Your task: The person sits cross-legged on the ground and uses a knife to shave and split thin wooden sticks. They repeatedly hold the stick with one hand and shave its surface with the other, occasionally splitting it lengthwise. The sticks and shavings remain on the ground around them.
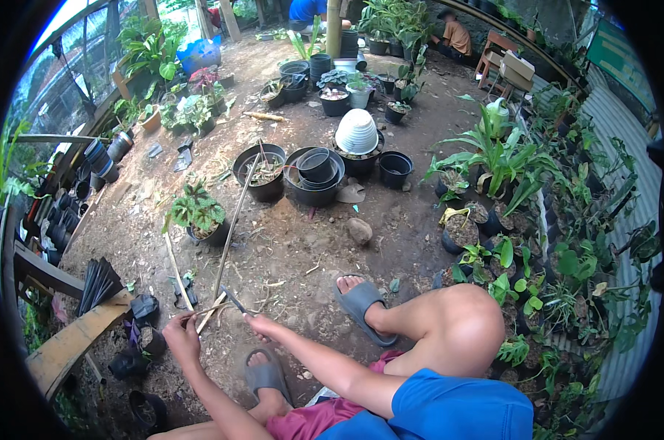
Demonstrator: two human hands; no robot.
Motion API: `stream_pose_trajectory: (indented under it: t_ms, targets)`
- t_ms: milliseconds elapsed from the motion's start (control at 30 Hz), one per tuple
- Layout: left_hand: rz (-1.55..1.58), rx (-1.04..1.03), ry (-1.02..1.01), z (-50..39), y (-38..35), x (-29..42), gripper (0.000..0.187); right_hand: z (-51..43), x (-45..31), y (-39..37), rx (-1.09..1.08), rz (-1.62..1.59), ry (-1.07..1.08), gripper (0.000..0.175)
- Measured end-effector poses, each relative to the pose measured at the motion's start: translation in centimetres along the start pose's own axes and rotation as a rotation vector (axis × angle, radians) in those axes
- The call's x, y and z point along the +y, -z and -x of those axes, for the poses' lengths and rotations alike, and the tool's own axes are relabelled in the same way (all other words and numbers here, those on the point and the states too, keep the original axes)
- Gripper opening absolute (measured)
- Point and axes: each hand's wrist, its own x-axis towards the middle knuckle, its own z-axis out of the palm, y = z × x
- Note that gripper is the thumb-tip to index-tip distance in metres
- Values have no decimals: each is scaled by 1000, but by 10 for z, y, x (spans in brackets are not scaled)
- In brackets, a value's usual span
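Low in front of me, my left hand [182,336] is closed around a thin brown strip [208,310], pinched between thumb and fingers. To its right, my right hand [263,326] grips a knife [233,300] by its handle, the dark blade pointing up and to the left. The blade lies close to the strip's far end; whether they touch, I cannot tell. Just beyond the hands, a long thin stick [236,220] slants up to a black pot of dry cuttings [266,184]. Pale split strips [178,269] lie on the soil beneath.
A potted begonia [198,212] stands ahead on the left. Black pots [315,190], a white ribbed pot [357,132] and a stone [360,231] are farther ahead. Potted plants [497,159] line the right. A wooden plank [79,335] is at left. Two other people are in the background.
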Motion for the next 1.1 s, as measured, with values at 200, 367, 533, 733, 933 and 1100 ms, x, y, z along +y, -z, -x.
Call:
stream_pose_trajectory:
  t_ms: [200, 367, 533, 733, 933, 1100]
  targets:
    - [-32, -22, -2, -3, -1, 1, 11, 6, -8, -4, -112, -386, -62, 47]
    - [-92, -116, 106, 2, -14, -22, 13, 2, 1, -1, -65, -412, -87, 45]
    - [-47, -46, 59, 9, -22, -45, 13, -3, 9, 4, 166, 88, 70, 47]
    - [-53, -72, 170, 9, -16, -42, 12, 17, 27, -3, 420, 689, 375, 49]
    - [-71, -92, 161, 7, -15, -38, 14, 28, 39, -1, 384, 806, 194, 51]
    - [-86, -77, 171, 5, -16, -39, 13, 25, 23, -13, 397, 686, 283, 49]
